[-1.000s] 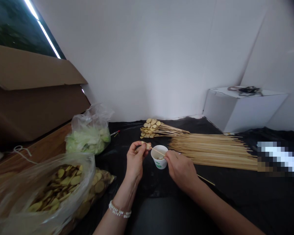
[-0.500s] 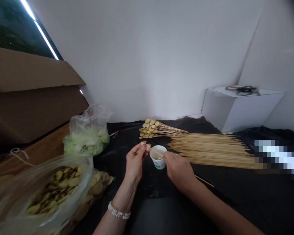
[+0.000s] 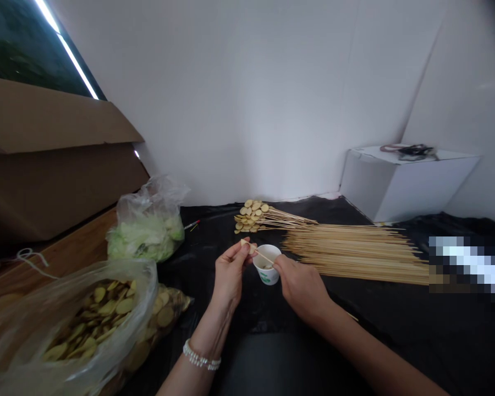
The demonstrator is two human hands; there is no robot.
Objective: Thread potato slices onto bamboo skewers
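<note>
An improvised food-preparation corner occupies a plain, white-walled (image 3: 251, 110) indoor space, where black sheeting (image 3: 216, 225) covers the work area and wood-grain flooring or tabletop (image 3: 84, 234) shows at left. A clear bag of sliced rounds (image 3: 109, 308) and a bag of leafy greens (image 3: 146, 236) sit near a broad row of thin sticks (image 3: 355, 253), pointing to skewer-making. A cardboard box (image 3: 58, 187) and a white box (image 3: 423, 184) lend a storeroom look; whether home or shop is unclear.
</note>
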